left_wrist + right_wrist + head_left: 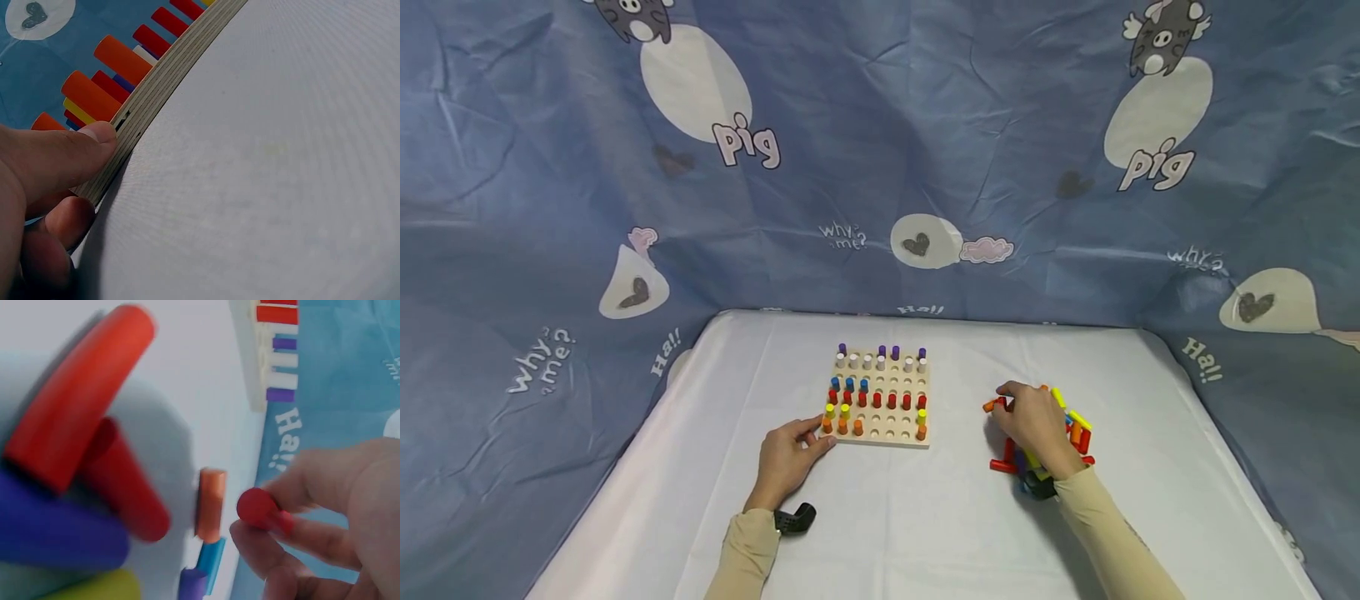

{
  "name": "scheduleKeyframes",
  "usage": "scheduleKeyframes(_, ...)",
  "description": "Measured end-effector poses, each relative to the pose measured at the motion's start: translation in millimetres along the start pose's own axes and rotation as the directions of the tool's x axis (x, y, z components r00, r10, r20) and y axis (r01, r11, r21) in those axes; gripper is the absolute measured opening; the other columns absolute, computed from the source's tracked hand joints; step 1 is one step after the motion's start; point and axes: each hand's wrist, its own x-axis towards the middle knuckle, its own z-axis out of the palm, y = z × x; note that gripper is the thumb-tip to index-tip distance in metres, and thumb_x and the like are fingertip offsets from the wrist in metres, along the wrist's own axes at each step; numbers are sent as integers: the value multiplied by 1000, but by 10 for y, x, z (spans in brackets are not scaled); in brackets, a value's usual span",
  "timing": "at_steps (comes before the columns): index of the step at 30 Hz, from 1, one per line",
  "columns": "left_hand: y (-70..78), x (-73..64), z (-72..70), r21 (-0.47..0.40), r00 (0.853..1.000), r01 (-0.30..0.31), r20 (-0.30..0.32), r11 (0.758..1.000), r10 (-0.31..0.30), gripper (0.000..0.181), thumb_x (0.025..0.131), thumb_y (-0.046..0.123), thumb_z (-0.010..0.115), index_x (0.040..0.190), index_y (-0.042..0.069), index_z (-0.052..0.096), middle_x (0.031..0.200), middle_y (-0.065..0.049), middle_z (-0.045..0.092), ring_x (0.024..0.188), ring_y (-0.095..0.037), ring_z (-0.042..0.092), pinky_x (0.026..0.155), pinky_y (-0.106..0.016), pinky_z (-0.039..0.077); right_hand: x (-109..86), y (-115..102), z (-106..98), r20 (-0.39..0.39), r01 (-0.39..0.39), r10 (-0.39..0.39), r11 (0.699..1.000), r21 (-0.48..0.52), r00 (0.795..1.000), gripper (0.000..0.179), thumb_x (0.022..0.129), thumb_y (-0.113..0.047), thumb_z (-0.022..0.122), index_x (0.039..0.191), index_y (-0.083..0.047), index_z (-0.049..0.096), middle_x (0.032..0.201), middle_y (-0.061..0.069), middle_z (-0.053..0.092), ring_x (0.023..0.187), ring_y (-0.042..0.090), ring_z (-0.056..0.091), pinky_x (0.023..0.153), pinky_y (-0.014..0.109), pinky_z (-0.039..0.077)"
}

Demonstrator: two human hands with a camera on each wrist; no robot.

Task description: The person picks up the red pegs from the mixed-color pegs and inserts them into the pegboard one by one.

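A wooden pegboard [891,442] lies on the table with rows of purple, white, blue, red, yellow and orange pegs standing in it, among several bare holes. At its near left corner my left hand [786,458] holds the edge, thumb [94,140] on the side and fingers curled beneath it in the left wrist view. To the board's right, my right hand [1036,421] pinches a red peg [255,507] between thumb and fingers, raised over the loose pegs. An orange peg [212,503] lies close by that hand.
A pile of loose pegs [1078,437] in several colours is spread under and around the right hand and partly hidden by it. White cloth [940,517] covers the table. A blue printed curtain [865,167] hangs behind and at both sides.
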Motion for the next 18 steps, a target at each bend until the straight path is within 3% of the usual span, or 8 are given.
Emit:
scheduleKeyframes(5, -6, -2, 2, -1, 1000, 1, 2, 1000, -1, 48, 86, 28, 90, 127, 7, 78, 71, 6, 61, 58, -8, 42, 56, -24, 32, 55, -100, -8, -99, 20, -15, 999, 50, 995, 18, 91, -18, 78, 104, -5, 80, 81, 9, 79, 61, 22, 65, 51, 32, 43)
scheduleKeyframes(9, -10, -1, 10, -3, 1000, 1, 4, 1000, -1, 48, 86, 28, 90, 127, 7, 78, 71, 6, 60, 59, -8, 42, 57, -24, 33, 114, -173, 3, -189, 35, -13, 993, 115, 982, 19, 93, -18, 82, 103, -3, 79, 80, 10, 80, 66, 28, 71, 58, 38, 48)
scheduleKeyframes(18, -8, -2, 9, -2, 1000, 4, 0, 1000, -4, 48, 86, 28, 91, 127, 7, 78, 71, 6, 61, 60, -9, 44, 58, -25, 33, 319, -415, 111, -308, 87, -38, 985, 147, 951, 22, 91, -26, 85, 101, -7, 81, 85, 9, 80, 67, 26, 63, 59, 38, 45)
